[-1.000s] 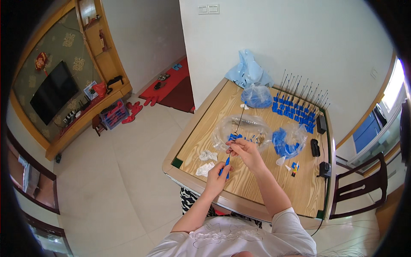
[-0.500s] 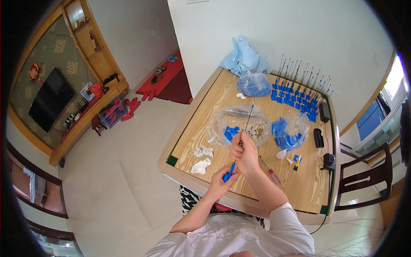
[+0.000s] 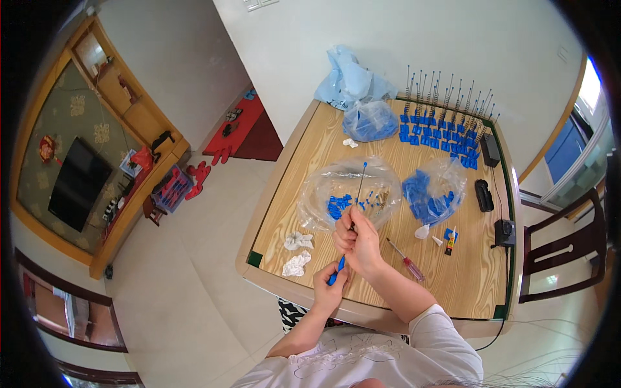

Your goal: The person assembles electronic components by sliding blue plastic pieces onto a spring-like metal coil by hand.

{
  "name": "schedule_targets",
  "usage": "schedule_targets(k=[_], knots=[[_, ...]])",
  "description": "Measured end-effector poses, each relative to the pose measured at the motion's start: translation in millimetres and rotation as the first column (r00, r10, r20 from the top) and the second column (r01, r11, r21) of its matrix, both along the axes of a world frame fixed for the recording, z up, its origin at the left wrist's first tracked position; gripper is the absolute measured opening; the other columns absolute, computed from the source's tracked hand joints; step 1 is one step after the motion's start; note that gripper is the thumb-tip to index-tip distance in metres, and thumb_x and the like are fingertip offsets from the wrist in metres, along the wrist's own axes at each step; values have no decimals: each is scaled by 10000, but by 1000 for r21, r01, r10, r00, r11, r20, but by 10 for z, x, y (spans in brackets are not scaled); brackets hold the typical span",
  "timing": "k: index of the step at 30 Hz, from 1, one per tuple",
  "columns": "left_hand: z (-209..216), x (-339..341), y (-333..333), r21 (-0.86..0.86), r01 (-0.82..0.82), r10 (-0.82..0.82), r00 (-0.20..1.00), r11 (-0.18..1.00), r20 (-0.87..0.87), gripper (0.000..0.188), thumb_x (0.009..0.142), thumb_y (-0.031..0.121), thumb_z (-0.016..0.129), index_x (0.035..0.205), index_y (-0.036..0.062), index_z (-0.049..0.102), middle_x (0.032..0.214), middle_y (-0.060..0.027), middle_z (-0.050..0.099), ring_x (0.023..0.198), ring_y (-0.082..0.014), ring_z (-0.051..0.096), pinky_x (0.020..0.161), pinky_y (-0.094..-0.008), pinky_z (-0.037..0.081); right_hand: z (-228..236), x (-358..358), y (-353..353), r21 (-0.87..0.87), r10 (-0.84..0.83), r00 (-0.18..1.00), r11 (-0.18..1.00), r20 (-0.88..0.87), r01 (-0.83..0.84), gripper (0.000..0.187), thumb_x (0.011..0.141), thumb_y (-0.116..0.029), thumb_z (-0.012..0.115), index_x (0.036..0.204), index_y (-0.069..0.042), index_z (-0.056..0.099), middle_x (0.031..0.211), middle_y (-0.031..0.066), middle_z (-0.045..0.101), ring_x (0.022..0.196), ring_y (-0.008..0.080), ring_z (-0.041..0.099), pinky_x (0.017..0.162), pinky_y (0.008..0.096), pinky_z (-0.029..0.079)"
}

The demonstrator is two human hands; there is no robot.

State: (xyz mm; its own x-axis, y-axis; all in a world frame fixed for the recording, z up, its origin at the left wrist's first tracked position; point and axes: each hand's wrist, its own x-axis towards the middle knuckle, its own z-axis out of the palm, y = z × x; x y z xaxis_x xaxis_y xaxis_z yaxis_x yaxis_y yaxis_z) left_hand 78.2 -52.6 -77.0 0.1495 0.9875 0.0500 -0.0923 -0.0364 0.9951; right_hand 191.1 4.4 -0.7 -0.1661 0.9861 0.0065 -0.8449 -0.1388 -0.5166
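Observation:
My left hand (image 3: 328,289) is closed round a blue plastic piece (image 3: 335,274) at the near edge of the table. Just above it, my right hand (image 3: 359,240) grips a thin dark rod (image 3: 361,184) with a blue tip, which points up and away from me. Both appear to be parts of one upright length, though my fingers hide the join. Beyond my right hand lies an open clear bag (image 3: 312,194) with small blue parts (image 3: 337,207) and brass-coloured bits in it. Similar blue-based pieces with springs and blue-tipped rods (image 3: 440,132) stand in rows at the far right.
A screwdriver (image 3: 410,264), a small glue tube (image 3: 451,242) and a white nozzle (image 3: 422,231) lie right of my hands. Another bag of blue parts (image 3: 424,194) sits behind them. Crumpled tissues (image 3: 297,263) lie left; black devices (image 3: 504,232) line the right edge.
The whole view has shifted a little. My left hand now covers more of the blue piece, its fingers closed tighter round it. My right hand still holds the rod upright.

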Motion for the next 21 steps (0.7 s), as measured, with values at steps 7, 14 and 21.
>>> schedule_targets(k=[7, 14, 21], knots=[[6, 47, -17, 31, -93, 94, 994, 995, -55, 199, 855, 92, 533, 670, 19, 537, 575, 0, 515, 488, -38, 422, 443, -186, 297, -41, -22, -8, -32, 5, 1000, 999, -13, -6, 312, 942, -352, 375, 718, -136, 358, 528, -53, 238, 431, 57, 193, 398, 229, 145], [25, 55, -36, 27, -131, 132, 991, 991, -21, 252, 839, 65, 544, 598, 33, 479, 535, 36, 469, 484, -21, 391, 440, -193, 283, -64, -34, -19, -14, 54, 998, 998, -14, -54, 311, 936, -349, 387, 711, -140, 347, 528, -47, 244, 424, 65, 184, 396, 237, 141], [21, 49, -14, 32, -158, 160, 986, 987, -52, 247, 828, 67, 557, 592, 39, 493, 517, 47, 449, 465, -11, 378, 424, -191, 268, -74, -39, 5, -25, 50, 999, 998, -8, -50, 307, 934, -347, 391, 711, -141, 344, 532, -40, 246, 427, 72, 185, 399, 244, 143]])
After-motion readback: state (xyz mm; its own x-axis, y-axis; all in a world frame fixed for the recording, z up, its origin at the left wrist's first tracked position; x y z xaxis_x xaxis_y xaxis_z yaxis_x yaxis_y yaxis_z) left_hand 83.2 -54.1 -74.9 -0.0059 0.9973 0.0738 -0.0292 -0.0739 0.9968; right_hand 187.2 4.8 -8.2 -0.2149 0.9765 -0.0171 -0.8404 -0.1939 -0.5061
